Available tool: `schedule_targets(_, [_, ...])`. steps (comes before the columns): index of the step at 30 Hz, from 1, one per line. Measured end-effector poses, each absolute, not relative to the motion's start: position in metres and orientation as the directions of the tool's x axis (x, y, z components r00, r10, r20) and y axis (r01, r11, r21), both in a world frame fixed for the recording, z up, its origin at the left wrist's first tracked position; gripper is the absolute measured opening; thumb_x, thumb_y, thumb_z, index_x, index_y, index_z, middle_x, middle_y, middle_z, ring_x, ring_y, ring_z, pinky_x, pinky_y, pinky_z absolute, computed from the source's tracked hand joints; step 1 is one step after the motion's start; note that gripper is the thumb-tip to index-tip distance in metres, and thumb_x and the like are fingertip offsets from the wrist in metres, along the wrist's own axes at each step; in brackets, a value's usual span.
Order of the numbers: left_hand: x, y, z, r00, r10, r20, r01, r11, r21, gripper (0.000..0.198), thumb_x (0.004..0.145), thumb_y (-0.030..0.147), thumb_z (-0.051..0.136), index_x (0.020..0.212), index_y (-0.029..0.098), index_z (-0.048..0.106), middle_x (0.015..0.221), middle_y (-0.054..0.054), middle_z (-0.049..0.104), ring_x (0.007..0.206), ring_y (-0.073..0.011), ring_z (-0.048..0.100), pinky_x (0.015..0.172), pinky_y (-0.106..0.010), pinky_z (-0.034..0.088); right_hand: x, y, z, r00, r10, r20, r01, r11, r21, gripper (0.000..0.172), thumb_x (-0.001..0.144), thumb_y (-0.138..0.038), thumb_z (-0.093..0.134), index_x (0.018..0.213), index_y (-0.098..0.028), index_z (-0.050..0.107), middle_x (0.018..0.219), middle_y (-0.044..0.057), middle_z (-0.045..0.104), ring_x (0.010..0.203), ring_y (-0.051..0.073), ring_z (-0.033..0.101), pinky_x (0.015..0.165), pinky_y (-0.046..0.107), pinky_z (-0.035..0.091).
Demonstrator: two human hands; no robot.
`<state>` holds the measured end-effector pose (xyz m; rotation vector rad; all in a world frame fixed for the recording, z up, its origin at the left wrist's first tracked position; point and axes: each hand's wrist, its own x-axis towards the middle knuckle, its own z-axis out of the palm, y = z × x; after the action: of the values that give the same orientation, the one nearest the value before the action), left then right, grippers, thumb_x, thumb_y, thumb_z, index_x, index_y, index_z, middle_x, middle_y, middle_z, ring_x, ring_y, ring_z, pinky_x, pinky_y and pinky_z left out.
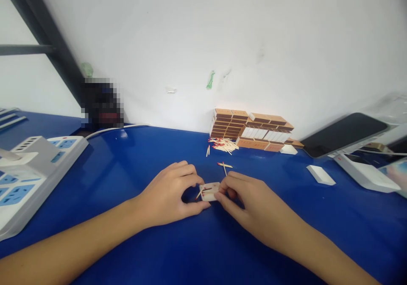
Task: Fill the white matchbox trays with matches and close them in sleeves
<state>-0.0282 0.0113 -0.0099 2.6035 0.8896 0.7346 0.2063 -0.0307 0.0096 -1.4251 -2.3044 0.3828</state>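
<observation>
A small white matchbox tray (212, 187) lies on the blue table with a few matches (200, 192) in it, one of them sticking out over its left end. My left hand (173, 192) grips the tray, its thumb on the near side and its fingers at the far left corner. At the right end of the tray, the thumb and fingers of my right hand (244, 196) are pinched together; whatever is between them is hidden. Just beyond this hand lie a few loose matches (225, 165). Farther back is a heap of red-tipped matches (224, 145).
Stacked matchboxes (229, 123) stand against the wall, with more boxes (267, 132) beside them. A white tray (320, 175) lies to the right, near a phone (346, 133) on a stand. A power strip (41, 183) occupies the left side.
</observation>
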Motion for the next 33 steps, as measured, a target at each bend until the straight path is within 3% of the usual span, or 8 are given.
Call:
schedule_targets(8, [-0.027,0.011,-0.010,0.678,0.636,0.369,0.490,-0.765,0.418,0.025,0.088,0.043,0.078,0.100,0.021,0.076,0.090,-0.003,0.068,0.083,-0.0191,0.060,0.081,-0.037,0.048,0.219,-0.024,0.014,-0.467,0.851,0.241,0.783,0.524,-0.335,0.015,0.101,-0.024,0.058,0.086,-0.024,0.061,0.085,0.003,0.067,0.066,0.016,0.063,0.055,0.028,0.045])
schedule_targets(15, [-0.028,0.011,-0.010,0.688,0.640,0.343,0.501,-0.760,0.414,0.026,0.090,0.043,0.076,0.104,0.022,0.076,0.091,-0.003,0.067,0.085,-0.0198,0.059,0.080,-0.037,0.047,0.228,-0.018,0.009,-0.566,0.777,0.276,0.741,0.626,-0.243,0.015,0.106,-0.027,0.052,0.096,-0.024,0.064,0.096,0.005,0.068,0.077,0.019,0.069,0.064,0.032,0.054])
schedule_targets(19, [-0.028,0.011,-0.011,0.687,0.639,0.346,0.504,-0.762,0.407,0.027,0.090,0.045,0.075,0.105,0.022,0.076,0.092,-0.003,0.067,0.085,-0.0198,0.059,0.081,-0.038,0.047,0.226,-0.019,0.010,-0.588,0.766,0.261,0.720,0.642,-0.263,0.010,0.104,-0.022,0.056,0.102,-0.025,0.065,0.101,0.005,0.069,0.084,0.020,0.071,0.067,0.031,0.055])
schedule_targets(24, [-0.028,0.009,-0.010,0.688,0.634,0.352,0.492,-0.765,0.416,0.026,0.090,0.043,0.076,0.105,0.022,0.076,0.093,-0.002,0.067,0.086,-0.0194,0.059,0.082,-0.038,0.047,0.223,-0.022,0.011,-0.570,0.781,0.255,0.722,0.624,-0.300,0.017,0.105,-0.020,0.053,0.114,-0.026,0.065,0.108,0.007,0.066,0.089,0.020,0.070,0.072,0.032,0.056])
schedule_targets(33, [-0.027,0.009,-0.010,0.690,0.623,0.369,0.472,-0.774,0.423,0.025,0.091,0.042,0.075,0.102,0.020,0.076,0.092,-0.003,0.067,0.085,-0.0194,0.059,0.082,-0.038,0.047,0.219,-0.020,0.006,-0.542,0.816,0.199,0.744,0.576,-0.338,0.011,0.102,-0.015,0.055,0.097,-0.023,0.060,0.101,0.005,0.065,0.088,0.020,0.066,0.070,0.031,0.052])
